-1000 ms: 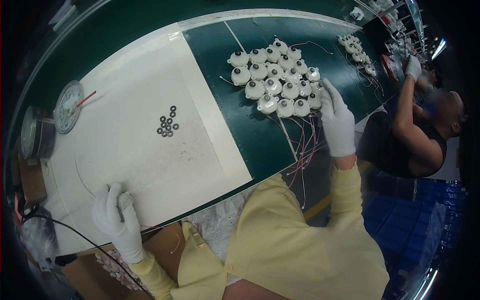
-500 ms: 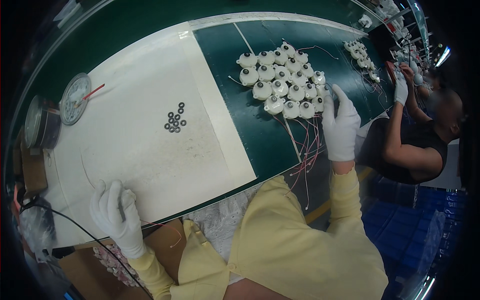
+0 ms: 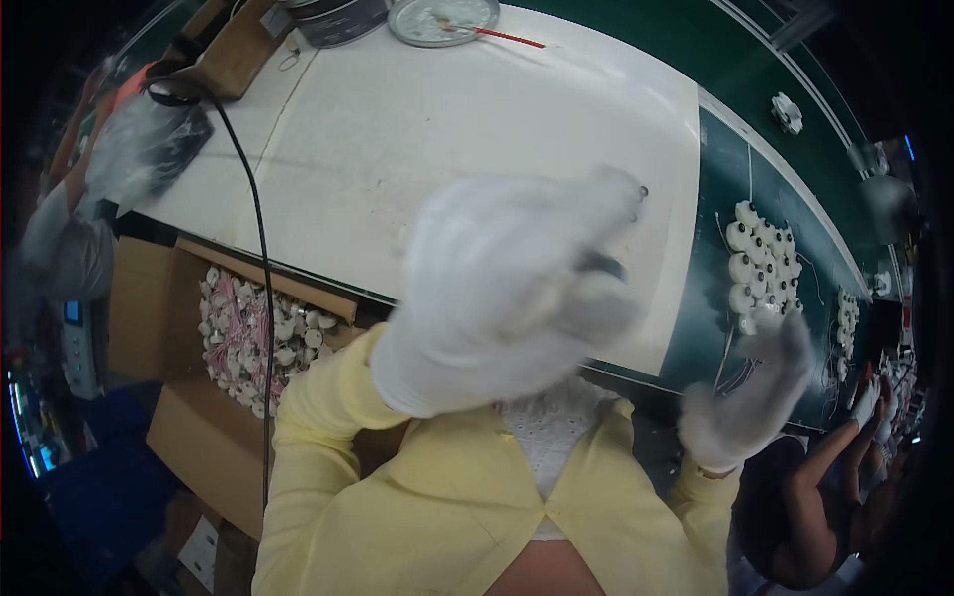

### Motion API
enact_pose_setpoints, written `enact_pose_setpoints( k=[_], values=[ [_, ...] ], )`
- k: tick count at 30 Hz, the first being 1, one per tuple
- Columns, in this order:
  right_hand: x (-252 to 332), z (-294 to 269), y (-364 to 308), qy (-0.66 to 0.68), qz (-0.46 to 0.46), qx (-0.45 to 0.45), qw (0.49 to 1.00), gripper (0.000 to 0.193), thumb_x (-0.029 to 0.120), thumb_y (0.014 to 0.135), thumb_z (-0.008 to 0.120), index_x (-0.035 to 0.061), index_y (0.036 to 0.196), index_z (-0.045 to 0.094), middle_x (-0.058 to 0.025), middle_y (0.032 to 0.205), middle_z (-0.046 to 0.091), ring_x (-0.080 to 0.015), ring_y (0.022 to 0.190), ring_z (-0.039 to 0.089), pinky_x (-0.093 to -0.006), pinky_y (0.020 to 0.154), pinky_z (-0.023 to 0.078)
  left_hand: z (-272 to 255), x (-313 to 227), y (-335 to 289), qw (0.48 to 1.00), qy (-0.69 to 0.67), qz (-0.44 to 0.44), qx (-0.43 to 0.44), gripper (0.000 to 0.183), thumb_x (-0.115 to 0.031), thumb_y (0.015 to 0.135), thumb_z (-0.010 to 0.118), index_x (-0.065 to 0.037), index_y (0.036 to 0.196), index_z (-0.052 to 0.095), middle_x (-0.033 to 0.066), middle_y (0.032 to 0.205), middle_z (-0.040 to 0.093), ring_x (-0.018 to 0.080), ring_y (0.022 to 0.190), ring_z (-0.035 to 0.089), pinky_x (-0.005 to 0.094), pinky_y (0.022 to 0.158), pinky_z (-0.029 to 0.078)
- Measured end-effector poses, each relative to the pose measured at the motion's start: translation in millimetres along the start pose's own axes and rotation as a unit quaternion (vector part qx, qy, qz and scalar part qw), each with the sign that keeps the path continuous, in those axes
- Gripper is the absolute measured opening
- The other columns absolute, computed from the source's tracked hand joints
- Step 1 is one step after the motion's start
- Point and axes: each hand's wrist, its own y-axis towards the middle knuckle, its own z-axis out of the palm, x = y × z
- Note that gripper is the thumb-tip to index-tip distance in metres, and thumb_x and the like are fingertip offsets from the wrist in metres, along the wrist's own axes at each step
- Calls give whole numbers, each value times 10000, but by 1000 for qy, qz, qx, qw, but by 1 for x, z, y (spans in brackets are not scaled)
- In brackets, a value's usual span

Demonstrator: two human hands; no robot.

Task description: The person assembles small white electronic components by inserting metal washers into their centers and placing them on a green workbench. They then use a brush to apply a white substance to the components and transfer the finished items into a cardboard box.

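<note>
Table edge: The near edge of the white table [image 3: 358,139] is crossed by the left hand [image 3: 502,273] and by a black cable [image 3: 266,260].
Room: A wide white stretch is left between the left hand and the round tray [image 3: 417,40], on which a red stick [image 3: 512,38] is rested.
White parts: The round parts [image 3: 739,270] are laid in a close group on the green mat [image 3: 708,228], at the right of the white surface.
Direction: The dark knobs [image 3: 741,228] are turned upward; the group is stretched longest from far side to near side.
Left glove: The fingers are curled and pointed rightward, near two small black rings [image 3: 644,192]; because of blur, it is not clear whether something is gripped.
Right glove: The right hand [image 3: 747,399] is held at the near end of the group, thumb and fingers spread in a curve; whether a part is touched is not clear.
Cardboard box: In the box [image 3: 219,437], below the edge, white pieces with pink wires are piled.
Writing: Marks on a white sheet [image 3: 199,551] are too small for reading.
</note>
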Motion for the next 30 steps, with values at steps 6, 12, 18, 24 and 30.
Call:
enact_pose_setpoints(
  k=[6, 12, 18, 24, 30],
  values=[
    [22, 9, 31, 200, -171, 128, 956, 691, 180, 617, 826, 27, 1200, 487, -104, 980, 584, -241, 685, 557, -347, 598, 401, 40, -23, -9, 997, -18, 72, 37, 404, -207, 807, 635, 7, 1146, 588, 77, 686, 592, 232, 495, 557, 304, 471, 439],
    [3, 1, 19, 439, 307, 223, 814, 713, -12, 690, 702, -33, 1344, 420, -96, 867, 631, -161, 678, 620, -275, 615, 492, -26, 21, -17, 894, 447, 24, -20, 369, -159, 769, 651, -19, 1107, 607, 117, 842, 602, 285, 735, 582, 373, 603, 462],
    [-35, 26, 38, 212, 379, 249, 866, 517, 118, 806, 684, -54, 1257, 497, 7, 713, 598, -42, 587, 558, -205, 506, 428, -42, 50, -42, 860, 505, -76, 27, 216, -180, 731, 713, -85, 912, 645, 68, 737, 565, 252, 652, 540, 369, 548, 427],
    [-40, 63, 50, -1, 243, 211, 947, 394, 212, 823, 696, 41, 1164, 597, -107, 744, 632, -215, 579, 573, -302, 581, 483, -23, 46, -38, 879, 468, -76, 58, 165, -172, 709, 733, -108, 825, 635, 24, 642, 497, 222, 572, 495, 352, 497, 375],
    [-49, 69, 67, 12, 18, 238, 971, 322, 92, 887, 589, 39, 1204, 581, -116, 852, 636, -211, 724, 613, -291, 676, 490, -23, 52, -40, 910, 402, -97, 18, 209, -184, 683, 746, -115, 854, 647, 21, 643, 465, 218, 592, 484, 357, 523, 378]
  ],
)
